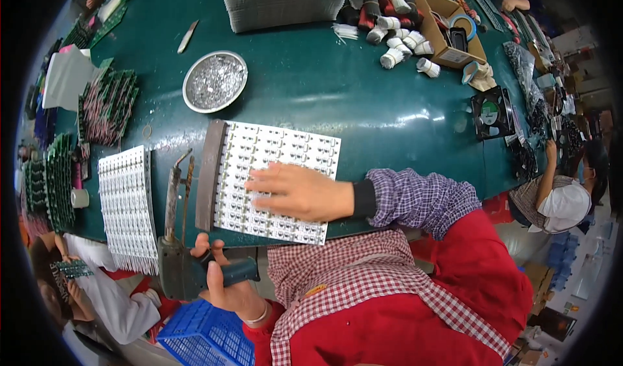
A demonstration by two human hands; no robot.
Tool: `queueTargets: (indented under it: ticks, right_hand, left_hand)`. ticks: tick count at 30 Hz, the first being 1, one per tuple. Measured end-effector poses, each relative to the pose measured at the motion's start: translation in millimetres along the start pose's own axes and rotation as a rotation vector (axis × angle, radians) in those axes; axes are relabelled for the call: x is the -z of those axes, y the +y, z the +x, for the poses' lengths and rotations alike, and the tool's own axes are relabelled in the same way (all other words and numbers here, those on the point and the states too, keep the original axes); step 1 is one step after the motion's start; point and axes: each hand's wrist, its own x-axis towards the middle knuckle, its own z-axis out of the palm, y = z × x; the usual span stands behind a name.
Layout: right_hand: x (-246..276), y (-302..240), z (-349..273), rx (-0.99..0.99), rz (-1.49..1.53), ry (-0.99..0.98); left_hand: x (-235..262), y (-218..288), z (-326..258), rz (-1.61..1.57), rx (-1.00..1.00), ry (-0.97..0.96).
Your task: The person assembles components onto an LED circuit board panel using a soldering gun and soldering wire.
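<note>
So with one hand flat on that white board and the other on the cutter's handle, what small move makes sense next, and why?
Probably press the handle down. The right hand lies flat on the white panel, whose left edge sits at the blade bar, and the left hand grips the handle.

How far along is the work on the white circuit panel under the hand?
Looks done: nothing on the white circuit panel shows finished work that I can tell. In hand: the right hand presses flat on the panel, and the left hand holds the cutting tool by its dark grip at the table edge. Left: a second white panel lies beside it, and green boards are stacked farther left.
</note>
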Motion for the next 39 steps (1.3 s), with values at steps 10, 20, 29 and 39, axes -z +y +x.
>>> queueTargets:
  ticks: [10,20,29,39]
  right_hand:
    - [141,213,-22,-0.420,-0.760,0.417]
    - [144,232,-15,-0.395,-1.075,0.239]
    - [144,225,-27,-0.394,-0.992,0.312]
    - [126,72,-58,-0.407,-0.263,0.277]
  left_hand:
    - [-1,-13,11,0.241,0.058,0.119]
    - [-29,-14,17,0.212,0.126,0.088]
    - [-45,-12,12,0.208,0.122,0.050]
    - [-57,-8,-2,0.109,0.454,-0.049]
